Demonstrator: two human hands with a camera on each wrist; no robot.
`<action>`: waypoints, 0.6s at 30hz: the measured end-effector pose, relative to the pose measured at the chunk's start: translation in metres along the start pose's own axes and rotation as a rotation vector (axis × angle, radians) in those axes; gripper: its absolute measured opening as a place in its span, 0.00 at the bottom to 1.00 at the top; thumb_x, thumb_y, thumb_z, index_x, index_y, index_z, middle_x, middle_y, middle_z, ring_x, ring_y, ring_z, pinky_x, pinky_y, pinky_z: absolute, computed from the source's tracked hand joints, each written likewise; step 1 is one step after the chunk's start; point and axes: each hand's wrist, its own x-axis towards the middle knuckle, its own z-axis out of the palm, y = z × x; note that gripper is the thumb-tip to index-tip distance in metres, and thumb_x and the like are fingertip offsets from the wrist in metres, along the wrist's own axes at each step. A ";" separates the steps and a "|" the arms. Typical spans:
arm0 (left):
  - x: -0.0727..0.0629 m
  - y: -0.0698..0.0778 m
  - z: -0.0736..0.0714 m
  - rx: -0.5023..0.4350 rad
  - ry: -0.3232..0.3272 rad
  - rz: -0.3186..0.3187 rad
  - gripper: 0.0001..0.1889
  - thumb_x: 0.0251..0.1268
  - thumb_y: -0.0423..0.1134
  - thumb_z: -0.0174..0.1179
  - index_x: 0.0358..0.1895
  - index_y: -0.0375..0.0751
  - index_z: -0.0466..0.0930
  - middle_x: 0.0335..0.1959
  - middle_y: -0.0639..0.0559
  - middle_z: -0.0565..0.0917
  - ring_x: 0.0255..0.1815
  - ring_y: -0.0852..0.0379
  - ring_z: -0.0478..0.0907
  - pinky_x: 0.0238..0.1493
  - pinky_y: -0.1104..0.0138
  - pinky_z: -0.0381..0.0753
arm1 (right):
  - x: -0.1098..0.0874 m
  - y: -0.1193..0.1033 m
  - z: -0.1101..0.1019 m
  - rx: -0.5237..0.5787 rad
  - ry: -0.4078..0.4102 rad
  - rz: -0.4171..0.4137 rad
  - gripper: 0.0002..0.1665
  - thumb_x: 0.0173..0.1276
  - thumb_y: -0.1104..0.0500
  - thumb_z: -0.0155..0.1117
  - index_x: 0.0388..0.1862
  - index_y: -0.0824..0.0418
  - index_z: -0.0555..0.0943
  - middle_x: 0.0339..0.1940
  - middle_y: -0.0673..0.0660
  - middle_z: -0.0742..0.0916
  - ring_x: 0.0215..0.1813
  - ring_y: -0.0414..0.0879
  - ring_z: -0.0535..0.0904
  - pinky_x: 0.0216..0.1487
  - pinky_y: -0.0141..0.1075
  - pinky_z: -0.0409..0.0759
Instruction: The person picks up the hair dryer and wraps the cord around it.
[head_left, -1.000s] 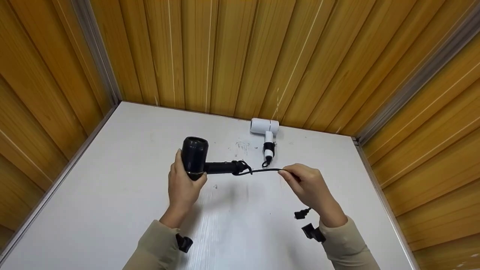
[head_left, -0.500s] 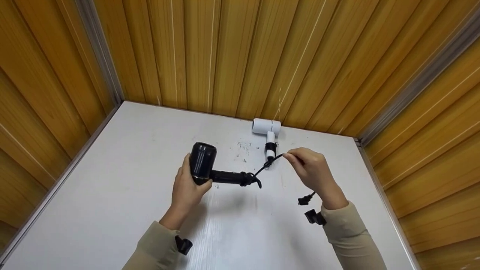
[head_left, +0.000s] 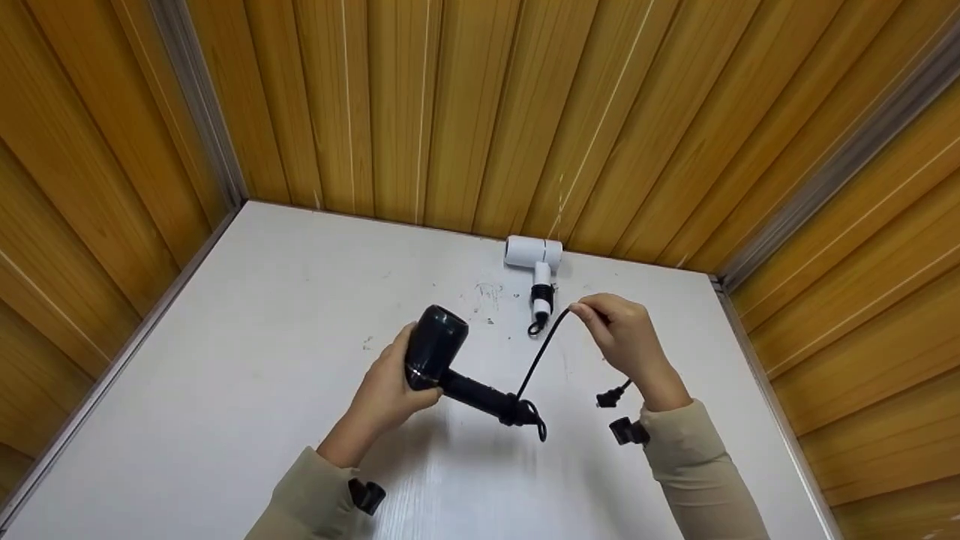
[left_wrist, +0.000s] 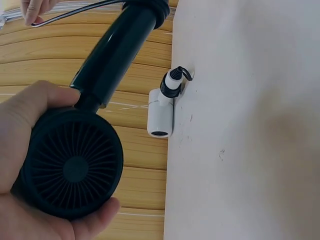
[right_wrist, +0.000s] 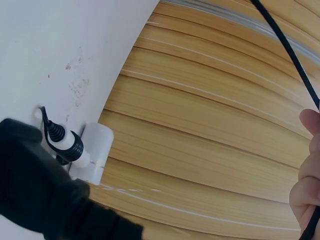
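My left hand (head_left: pixel 388 391) grips a dark hair dryer (head_left: pixel 437 341) round its barrel. Its handle slants down to the right, with cord wrapped and looped at the handle's end. In the left wrist view the dryer's round vented back (left_wrist: pixel 75 167) faces the camera, the thumb near the handle's base. To the right, my right hand (head_left: pixel 621 330) pinches the black cord (head_left: pixel 541 355), which runs up from the handle end to the fingertips. Below that hand hangs the cord's black plug (head_left: pixel 609 397), large and blurred in the right wrist view.
A white hair dryer (head_left: pixel 529 252) lies at the back of the white table (head_left: pixel 247 360), black cord wound round its handle. Wood-patterned panels (head_left: pixel 450 112) stand at the back and both sides. Small dark marks (head_left: pixel 487 294) show on the table near the white dryer.
The dark dryer has moved right and toward me, its handle tilting downward. My right hand has risen with the cord, and a longer length now stretches between hand and handle.
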 end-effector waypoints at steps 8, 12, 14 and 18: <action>-0.003 0.001 0.000 -0.055 -0.103 0.077 0.51 0.39 0.40 0.72 0.72 0.54 0.54 0.55 0.49 0.76 0.49 0.53 0.75 0.51 0.54 0.74 | -0.005 0.009 0.006 0.023 -0.041 0.109 0.05 0.63 0.63 0.64 0.30 0.62 0.84 0.22 0.52 0.82 0.22 0.35 0.66 0.25 0.31 0.70; -0.005 0.000 -0.001 -0.086 -0.134 0.104 0.50 0.40 0.40 0.72 0.72 0.54 0.55 0.53 0.50 0.77 0.47 0.55 0.74 0.49 0.57 0.75 | -0.008 0.011 0.009 0.047 -0.064 0.154 0.05 0.63 0.62 0.64 0.30 0.62 0.84 0.20 0.50 0.80 0.22 0.34 0.65 0.24 0.30 0.69; -0.005 -0.001 -0.001 -0.115 -0.156 0.120 0.49 0.41 0.40 0.72 0.71 0.54 0.56 0.52 0.51 0.78 0.46 0.55 0.74 0.47 0.59 0.75 | -0.009 0.013 0.011 0.056 -0.065 0.161 0.04 0.63 0.63 0.65 0.30 0.62 0.84 0.19 0.49 0.79 0.21 0.34 0.64 0.24 0.30 0.68; -0.006 -0.002 -0.001 -0.149 -0.184 0.153 0.48 0.41 0.39 0.72 0.70 0.58 0.57 0.52 0.52 0.78 0.45 0.56 0.75 0.46 0.60 0.75 | -0.010 0.015 0.015 0.070 -0.072 0.178 0.04 0.63 0.62 0.65 0.30 0.61 0.85 0.17 0.48 0.77 0.21 0.34 0.63 0.23 0.30 0.67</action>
